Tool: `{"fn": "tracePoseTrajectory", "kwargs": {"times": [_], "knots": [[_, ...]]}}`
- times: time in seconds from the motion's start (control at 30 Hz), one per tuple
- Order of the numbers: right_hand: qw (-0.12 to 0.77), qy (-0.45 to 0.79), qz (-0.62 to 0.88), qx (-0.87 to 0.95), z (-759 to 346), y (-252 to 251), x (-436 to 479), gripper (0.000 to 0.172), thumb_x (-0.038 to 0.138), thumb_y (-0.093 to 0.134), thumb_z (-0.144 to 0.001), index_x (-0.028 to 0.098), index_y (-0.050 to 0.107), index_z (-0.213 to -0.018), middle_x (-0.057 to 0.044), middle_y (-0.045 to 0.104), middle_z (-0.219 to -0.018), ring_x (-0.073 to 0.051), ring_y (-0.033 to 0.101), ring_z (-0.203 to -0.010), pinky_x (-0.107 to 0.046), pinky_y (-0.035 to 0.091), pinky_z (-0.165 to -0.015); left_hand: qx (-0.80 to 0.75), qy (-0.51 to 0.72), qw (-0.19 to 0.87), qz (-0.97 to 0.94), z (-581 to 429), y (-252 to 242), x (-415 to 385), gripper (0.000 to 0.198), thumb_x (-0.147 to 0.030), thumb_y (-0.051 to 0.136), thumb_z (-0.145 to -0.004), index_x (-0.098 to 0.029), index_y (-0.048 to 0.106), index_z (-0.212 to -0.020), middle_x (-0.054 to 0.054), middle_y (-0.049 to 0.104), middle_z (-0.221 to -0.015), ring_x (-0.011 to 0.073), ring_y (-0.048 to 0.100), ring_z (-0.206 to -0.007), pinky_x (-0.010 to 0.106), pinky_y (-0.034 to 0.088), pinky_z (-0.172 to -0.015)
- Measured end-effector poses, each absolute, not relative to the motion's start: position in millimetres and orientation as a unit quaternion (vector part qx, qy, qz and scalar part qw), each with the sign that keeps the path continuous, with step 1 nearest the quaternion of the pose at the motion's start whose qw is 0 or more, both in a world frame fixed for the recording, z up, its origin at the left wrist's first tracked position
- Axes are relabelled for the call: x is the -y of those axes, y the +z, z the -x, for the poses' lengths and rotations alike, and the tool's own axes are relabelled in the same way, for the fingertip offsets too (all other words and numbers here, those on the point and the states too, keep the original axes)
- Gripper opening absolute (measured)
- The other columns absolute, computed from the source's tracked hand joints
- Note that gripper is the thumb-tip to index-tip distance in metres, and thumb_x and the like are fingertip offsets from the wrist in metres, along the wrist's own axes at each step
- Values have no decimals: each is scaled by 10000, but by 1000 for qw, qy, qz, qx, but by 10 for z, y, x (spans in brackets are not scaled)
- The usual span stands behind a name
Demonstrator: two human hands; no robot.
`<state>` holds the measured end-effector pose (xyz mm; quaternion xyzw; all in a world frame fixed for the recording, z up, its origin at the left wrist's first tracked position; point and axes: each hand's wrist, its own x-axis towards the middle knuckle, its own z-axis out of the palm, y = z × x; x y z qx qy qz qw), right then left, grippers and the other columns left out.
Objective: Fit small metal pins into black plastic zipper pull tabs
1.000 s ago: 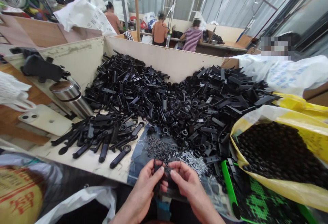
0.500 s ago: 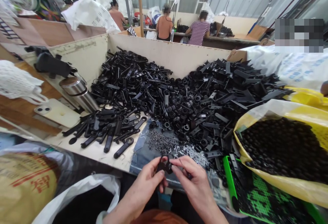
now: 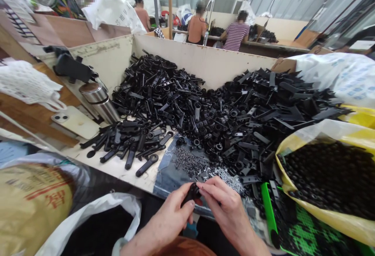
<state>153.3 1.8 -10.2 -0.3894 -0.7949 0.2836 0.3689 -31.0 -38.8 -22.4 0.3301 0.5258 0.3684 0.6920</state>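
Observation:
My left hand [image 3: 175,211] is closed around a dark ring-ended plastic part [image 3: 191,195], held low above the near edge of the bench. The fingers of my right hand [image 3: 225,201] are pinched together against the right side of this part. Whatever lies between those fingertips is too small to make out. Just beyond my hands, small dark screws [image 3: 187,161] and silvery pins [image 3: 227,178] are spread on a denim cloth [image 3: 164,181]. Black long-handled parts with ring ends [image 3: 147,165] lie to the left of the cloth.
Large heaps of black plastic parts [image 3: 152,88] fill the bench behind. At right stand a yellow-white sack [image 3: 293,185] of small black pieces and a green tray [image 3: 266,205]. A white sack [image 3: 129,201] opens at lower left. A steel flask [image 3: 101,101] and phone [image 3: 76,122] stand left.
The view has swung slightly left, so the scene sits farther right. In my left hand the black part has turned, and its ring opening shows less. My right fingers remain at it.

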Motion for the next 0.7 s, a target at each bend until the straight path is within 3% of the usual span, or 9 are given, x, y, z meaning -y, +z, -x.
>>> {"fn": "tracePoseTrajectory", "kwargs": {"times": [0.27, 0.5, 0.7], "knots": [[320, 243, 373, 836, -1552, -54, -2, 298, 129, 459, -1007, 196, 730, -1110, -70, 669, -862, -143, 666, -674, -209, 550, -586, -566, 355, 649, -364, 299, -163, 421, 485, -390, 717, -808, -194, 699, -1251, 32, 716, -800, 165, 571, -568, 269, 429, -574], [326, 241, 371, 836, -1520, -50, 45, 309, 124, 455, -1001, 204, 740, -1091, -64, 671, -848, -145, 665, -645, -208, 548, -567, -590, 341, 580, -447, 285, -34, 414, 233, -377, 654, -865, -246, 757, -1029, 35, 726, -779, 247, 641, -773, 293, 455, -706], [352, 277, 426, 786, -1524, -158, 128, 302, 191, 560, -993, 229, 681, -1267, -27, 656, -818, -155, 650, -691, -228, 546, -623, -621, 281, 510, -525, 278, -66, 445, 353, -377, 555, -937, -263, 673, -1249, 106, 759, -1148, 318, 664, -1051, 379, 452, -927]]}}
